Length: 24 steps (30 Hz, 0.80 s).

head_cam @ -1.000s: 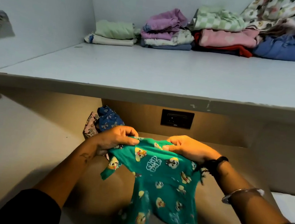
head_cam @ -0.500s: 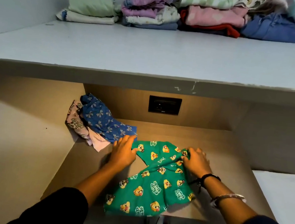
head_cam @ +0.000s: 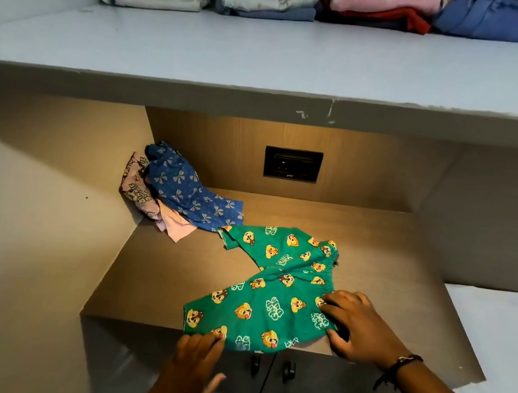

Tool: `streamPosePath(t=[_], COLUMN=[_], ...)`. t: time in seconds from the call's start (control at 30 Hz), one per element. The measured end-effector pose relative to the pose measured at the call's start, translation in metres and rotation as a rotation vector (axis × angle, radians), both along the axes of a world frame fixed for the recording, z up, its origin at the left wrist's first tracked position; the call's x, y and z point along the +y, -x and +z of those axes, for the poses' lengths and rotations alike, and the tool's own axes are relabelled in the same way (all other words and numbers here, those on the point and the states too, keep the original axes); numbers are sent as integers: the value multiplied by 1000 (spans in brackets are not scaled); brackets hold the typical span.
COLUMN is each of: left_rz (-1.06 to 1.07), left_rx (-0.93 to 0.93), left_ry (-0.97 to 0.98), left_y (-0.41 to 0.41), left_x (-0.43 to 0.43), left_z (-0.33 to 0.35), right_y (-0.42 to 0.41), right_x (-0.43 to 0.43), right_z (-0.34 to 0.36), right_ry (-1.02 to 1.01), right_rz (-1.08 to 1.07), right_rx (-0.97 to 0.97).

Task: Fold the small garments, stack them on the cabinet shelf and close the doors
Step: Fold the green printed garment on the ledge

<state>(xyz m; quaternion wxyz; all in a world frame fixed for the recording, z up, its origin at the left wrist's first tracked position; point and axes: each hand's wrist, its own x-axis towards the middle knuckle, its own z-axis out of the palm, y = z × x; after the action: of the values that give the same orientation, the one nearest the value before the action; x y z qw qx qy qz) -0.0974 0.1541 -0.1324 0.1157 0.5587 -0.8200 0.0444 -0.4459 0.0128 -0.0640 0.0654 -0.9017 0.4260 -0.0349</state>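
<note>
On the wooden shelf (head_cam: 161, 275), the green trousers (head_cam: 273, 282) are laid flat just ahead of both hands. Their right edge is gripped between the curled fingers and thumb of the right hand (head_cam: 362, 327). Their near hem is touched by the left hand (head_cam: 197, 360), fingers straight and thumb spread.

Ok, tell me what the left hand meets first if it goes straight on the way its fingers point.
The green trousers: the left hand has its fingertips at the near leg's hem, so it would likely push into that cloth at once.
</note>
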Motion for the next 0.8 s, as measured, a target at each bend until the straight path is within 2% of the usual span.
streamPosePath(t=[0.2, 0.37, 0.63, 0.8], left_rz=[82, 159, 465, 519], left_rx=[-46, -37, -12, 31], left_ry=[203, 123, -101, -55], left_y=[8, 19, 62, 68], left_x=[-11, -9, -8, -9], left_z=[-6, 7, 13, 22], right_y=[5, 15, 28, 33], right_x=[8, 21, 38, 45], right_z=[2, 0, 0, -5], right_ry=[105, 102, 102, 23], right_rz=[39, -7, -7, -68], right_rx=[30, -34, -190, -259])
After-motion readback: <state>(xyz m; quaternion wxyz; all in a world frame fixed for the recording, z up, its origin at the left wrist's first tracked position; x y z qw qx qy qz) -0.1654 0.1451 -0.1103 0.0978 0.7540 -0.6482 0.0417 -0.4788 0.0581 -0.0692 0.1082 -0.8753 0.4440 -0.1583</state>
